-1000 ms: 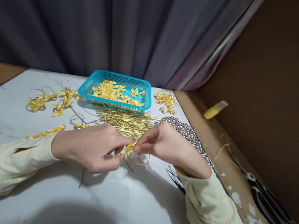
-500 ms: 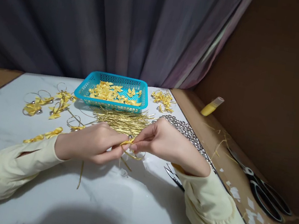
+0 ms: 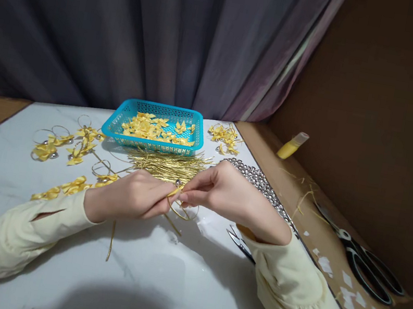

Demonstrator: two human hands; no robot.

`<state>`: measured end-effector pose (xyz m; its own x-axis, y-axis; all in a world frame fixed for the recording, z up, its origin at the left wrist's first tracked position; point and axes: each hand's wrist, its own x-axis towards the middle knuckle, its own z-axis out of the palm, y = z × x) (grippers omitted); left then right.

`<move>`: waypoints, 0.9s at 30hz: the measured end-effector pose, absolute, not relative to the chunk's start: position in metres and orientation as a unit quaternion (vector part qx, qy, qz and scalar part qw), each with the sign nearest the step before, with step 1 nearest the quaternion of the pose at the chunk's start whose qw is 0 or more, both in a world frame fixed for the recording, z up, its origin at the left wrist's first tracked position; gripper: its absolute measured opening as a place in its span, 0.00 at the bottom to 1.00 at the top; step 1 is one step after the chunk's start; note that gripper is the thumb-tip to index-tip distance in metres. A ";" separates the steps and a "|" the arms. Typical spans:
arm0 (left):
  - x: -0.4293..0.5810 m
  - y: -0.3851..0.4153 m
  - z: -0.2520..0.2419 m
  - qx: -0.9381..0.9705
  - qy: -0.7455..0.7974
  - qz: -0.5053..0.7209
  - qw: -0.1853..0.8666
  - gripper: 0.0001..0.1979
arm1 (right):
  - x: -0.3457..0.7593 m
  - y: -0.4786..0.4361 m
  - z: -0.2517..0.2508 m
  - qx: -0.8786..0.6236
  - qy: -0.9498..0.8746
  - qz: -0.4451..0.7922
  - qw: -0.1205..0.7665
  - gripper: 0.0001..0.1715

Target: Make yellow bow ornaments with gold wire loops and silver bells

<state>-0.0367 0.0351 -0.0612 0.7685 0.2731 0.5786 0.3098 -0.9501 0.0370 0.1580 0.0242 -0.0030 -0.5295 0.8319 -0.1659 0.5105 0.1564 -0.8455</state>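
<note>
My left hand (image 3: pixel 142 194) is closed in a pinch on a yellow ribbon bow (image 3: pixel 175 191), part of which its fingers hide. A small silver bell (image 3: pixel 178 183) sits at the top of the bow, and a loop of gold cord (image 3: pixel 185 218) hangs below it. From the right, my right hand (image 3: pixel 212 187) pinches the same bow with thumb and fingertips, close against the left fingers. Just beyond both hands lies a bundle of cut gold cords (image 3: pixel 171 165). Silver bells (image 3: pixel 261 182) are heaped behind the right wrist.
A blue basket (image 3: pixel 111 130) of yellow bows stands at the back. Finished-looking bows with loops (image 3: pixel 45 150) lie to the left, more (image 3: pixel 225 135) at back right. Small scissors (image 3: pixel 241 244) rest under the right forearm. Large scissors (image 3: pixel 365 270), paper scraps and a yellow tube (image 3: pixel 290 146) lie right.
My left hand has shifted slightly right and its fingers have closed up nearer the right hand. The bell now shows higher above the fingers, and the cord loop has moved a little left.
</note>
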 end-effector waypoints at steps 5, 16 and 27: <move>-0.039 0.036 -0.063 -0.930 -0.158 -0.330 0.044 0.12 | 0.158 0.023 -0.006 -0.462 -0.756 0.418 0.203 0.04; -0.042 0.034 -0.065 -0.928 -0.172 -0.329 -0.013 0.11 | 0.161 0.026 -0.002 -0.401 -0.619 0.642 0.209 0.12; -0.039 0.028 -0.057 -0.922 -0.196 -0.329 -0.048 0.13 | 0.164 0.024 0.001 -0.383 -0.636 0.635 0.213 0.15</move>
<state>-0.0386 0.0279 -0.0569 0.7061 0.3935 0.5887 0.3296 -0.9185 0.2185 0.1638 0.0241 0.0014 -0.6150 0.7584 -0.2160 0.2169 -0.1007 -0.9710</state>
